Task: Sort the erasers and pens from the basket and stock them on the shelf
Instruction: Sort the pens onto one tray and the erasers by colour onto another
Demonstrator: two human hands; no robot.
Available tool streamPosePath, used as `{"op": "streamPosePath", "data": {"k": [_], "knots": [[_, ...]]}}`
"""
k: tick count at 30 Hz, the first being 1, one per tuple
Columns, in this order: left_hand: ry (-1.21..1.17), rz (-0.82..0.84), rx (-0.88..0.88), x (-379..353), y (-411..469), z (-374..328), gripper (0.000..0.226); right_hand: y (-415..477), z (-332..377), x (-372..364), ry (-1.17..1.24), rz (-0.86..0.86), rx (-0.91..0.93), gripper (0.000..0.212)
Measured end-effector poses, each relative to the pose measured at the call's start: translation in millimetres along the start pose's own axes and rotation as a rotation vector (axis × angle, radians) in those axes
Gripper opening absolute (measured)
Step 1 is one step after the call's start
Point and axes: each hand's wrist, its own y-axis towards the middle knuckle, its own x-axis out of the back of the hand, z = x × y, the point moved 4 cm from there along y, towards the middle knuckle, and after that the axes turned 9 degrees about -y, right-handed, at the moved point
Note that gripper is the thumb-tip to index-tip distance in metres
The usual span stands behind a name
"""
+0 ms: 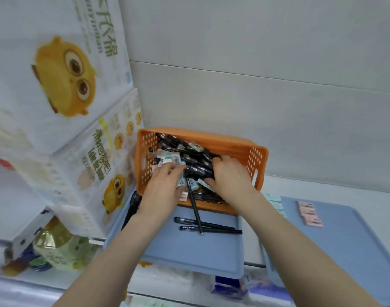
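Pens [195, 161] lie under right fingers [221, 161] inside basket [211, 138].

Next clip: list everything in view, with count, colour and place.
trays: two, blue, side by side
basket: one, orange, tilted at the left tray's back
pens: many, black, in basket; two flat on left tray, one leaning out of basket
erasers: several, pale, in basket
pink erasers: about four, right tray
green erasers: a few, between trays, partly hidden
packs: two, white with yellow chick, stacked left
bottle: one, yellowish, lower left
left hand: in basket, fingers straight over erasers
right hand: in basket, fingers curled among pens
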Motion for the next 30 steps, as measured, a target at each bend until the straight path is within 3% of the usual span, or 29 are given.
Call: {"op": "streamPosePath", "data": {"k": [6,19,30], "knots": [[-0.047,0.002,0.056,0,-2,3,0.064,-3,13,2,-0.206,-0.011,-0.005,0.031],[-0.027,0.044,0.048,-5,0,3,0.06,9,-4,-8,0.038,0.14,-0.029,0.058],[-0.035,0.058,0.066,-3,3,3,0.064,4,0,-1,-0.028,0.048,0.099,0.044]]}}
